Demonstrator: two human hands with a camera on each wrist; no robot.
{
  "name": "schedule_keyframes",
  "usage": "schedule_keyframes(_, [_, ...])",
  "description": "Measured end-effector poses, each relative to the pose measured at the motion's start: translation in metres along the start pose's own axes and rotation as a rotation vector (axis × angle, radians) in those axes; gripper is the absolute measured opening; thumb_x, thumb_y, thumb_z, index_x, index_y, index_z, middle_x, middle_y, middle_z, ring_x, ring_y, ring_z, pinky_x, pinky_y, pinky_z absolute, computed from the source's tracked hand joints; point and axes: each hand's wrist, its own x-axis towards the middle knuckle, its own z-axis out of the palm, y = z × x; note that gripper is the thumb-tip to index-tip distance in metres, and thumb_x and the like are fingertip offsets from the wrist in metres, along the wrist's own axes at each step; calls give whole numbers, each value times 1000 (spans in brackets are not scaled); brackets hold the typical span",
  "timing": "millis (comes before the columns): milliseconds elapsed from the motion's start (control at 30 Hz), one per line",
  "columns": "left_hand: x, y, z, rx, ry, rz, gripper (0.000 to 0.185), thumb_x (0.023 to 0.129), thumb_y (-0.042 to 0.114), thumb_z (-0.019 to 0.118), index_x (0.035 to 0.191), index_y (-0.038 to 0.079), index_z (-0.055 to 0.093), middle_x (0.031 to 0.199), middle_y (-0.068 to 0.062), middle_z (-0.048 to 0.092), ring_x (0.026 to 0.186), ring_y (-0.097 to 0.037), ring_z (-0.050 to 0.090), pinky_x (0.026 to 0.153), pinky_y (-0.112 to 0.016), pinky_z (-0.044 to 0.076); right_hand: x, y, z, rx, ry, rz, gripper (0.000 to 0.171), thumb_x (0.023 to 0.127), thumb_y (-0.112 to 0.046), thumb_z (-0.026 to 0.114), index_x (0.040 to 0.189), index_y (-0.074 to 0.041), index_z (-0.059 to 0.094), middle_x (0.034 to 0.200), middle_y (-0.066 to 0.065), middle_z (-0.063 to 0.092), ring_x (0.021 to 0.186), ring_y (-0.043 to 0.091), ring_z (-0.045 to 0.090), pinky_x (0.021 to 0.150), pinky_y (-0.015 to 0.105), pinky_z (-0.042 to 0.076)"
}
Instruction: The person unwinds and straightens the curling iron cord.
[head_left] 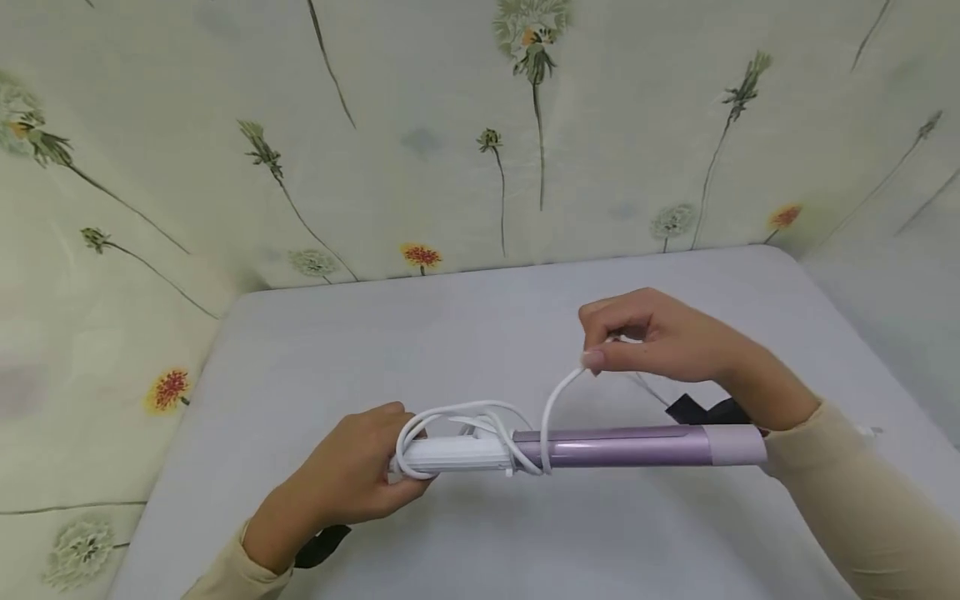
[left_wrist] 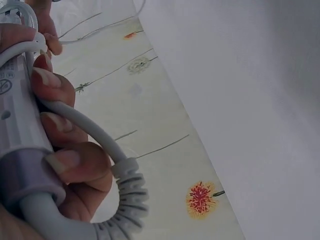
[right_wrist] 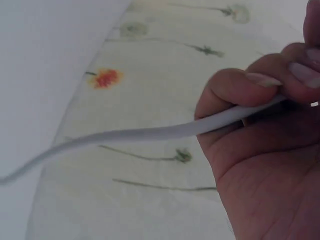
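- Floral wallpaper (head_left: 420, 167) with dandelion prints rises behind and beside a pale grey table (head_left: 465, 333).
- The curling iron (head_left: 585, 448) lies level just above the table's near middle, white handle to the left, lilac barrel to the right; I cannot tell whether it touches the surface.
- A white cord (head_left: 551, 408) loops around the handle and the start of the barrel, then rises to the right.
- The left hand (head_left: 360, 475) is clenched around the handle; the left wrist view shows its fingers (left_wrist: 60, 125) pressing the cord and its ribbed end against the handle.
- The right hand (head_left: 660, 337) is held above the barrel, thumb and fingers pinching the cord; the right wrist view shows the cord (right_wrist: 150, 134) running out taut from that pinch.
- Likely risk: the loops look loose near the handle, so slack from the right hand could let them slide along the smooth barrel.
- Another risk: a hard pull could kink the cord at its ribbed end.
- No container is in view.
- Dark straps sit at both wrists, above cream sleeves (head_left: 862, 508).
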Motion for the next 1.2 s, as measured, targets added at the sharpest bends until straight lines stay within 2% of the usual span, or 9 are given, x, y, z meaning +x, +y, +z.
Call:
schedule_keyframes(100, [-1, -3, 2, 14, 6, -24, 26, 83, 28, 82, 99, 17, 66, 84, 14, 54, 72, -3, 47, 61, -22, 45, -13, -28, -17, -65, -26, -25, 36, 88, 14, 71, 91, -22, 71, 73, -5, 45, 66, 11, 43, 57, 29, 40])
schedule_keyframes(200, [2, -7, 6, 22, 12, -43, 24, 83, 27, 82, 98, 17, 66, 84, 13, 56, 73, -4, 48, 60, -23, 45, -29, -65, -23, -206, -46, 43, 37, 88, 7, 77, 94, -29, 71, 76, -12, 50, 66, 4, 50, 55, 21, 43])
schedule_keyframes(400, [2, -14, 5, 62, 46, -84, 24, 82, 27, 83, 97, 17, 67, 85, 12, 61, 74, -5, 49, 59, -23, 45, -59, -100, 2, -592, -43, 269, 27, 93, -24, 82, 93, -42, 62, 75, -29, 46, 60, -9, 43, 52, 13, 36])
schedule_keyframes(600, [1, -17, -1, 27, 93, -133, 24, 82, 23, 84, 94, 16, 65, 82, 11, 56, 70, -6, 47, 58, -25, 43, -78, -57, 26, -659, -122, 660, 22, 99, -36, 74, 84, -34, 58, 63, -20, 39, 57, -2, 36, 53, 24, 34])
schedule_keyframes(733, [-1, -14, -1, -19, 78, -127, 23, 82, 22, 84, 92, 19, 63, 82, 13, 55, 70, -4, 47, 58, -24, 43, -78, -9, 29, -598, -59, 750, 10, 99, -24, 73, 94, -21, 66, 70, -12, 49, 59, 6, 45, 54, 28, 39])
schedule_keyframes(867, [-3, -10, 2, -22, 33, -88, 22, 82, 25, 83, 91, 20, 63, 81, 15, 54, 70, -3, 46, 58, -23, 43, -69, 21, 16, -496, 62, 786, 13, 105, -24, 64, 102, -12, 68, 65, -6, 54, 55, 12, 49, 56, 33, 42])
schedule_keyframes(1033, [-6, -8, 8, 28, -7, -71, 24, 82, 27, 83, 94, 18, 65, 82, 14, 54, 70, -3, 47, 59, -22, 44, -54, 13, -3, -382, 295, 683, 22, 110, -30, 56, 105, -12, 69, 58, -1, 49, 47, 18, 41, 50, 34, 37])
schedule_keyframes(1133, [-6, -10, 9, 73, -12, -80, 25, 81, 28, 83, 95, 17, 66, 82, 13, 54, 70, -4, 47, 59, -23, 44, -57, -5, -15, -255, 385, 465, 14, 109, -11, 55, 108, -12, 69, 59, 0, 44, 48, 17, 38, 44, 32, 32])
schedule_keyframes(1200, [-6, -14, 10, 106, -8, -91, 25, 81, 28, 83, 95, 16, 66, 81, 12, 54, 70, -5, 47, 58, -24, 44, -64, -17, -21, -116, 378, 243, 26, 106, 4, 47, 113, -6, 70, 63, 1, 40, 52, 15, 36, 45, 29, 30])
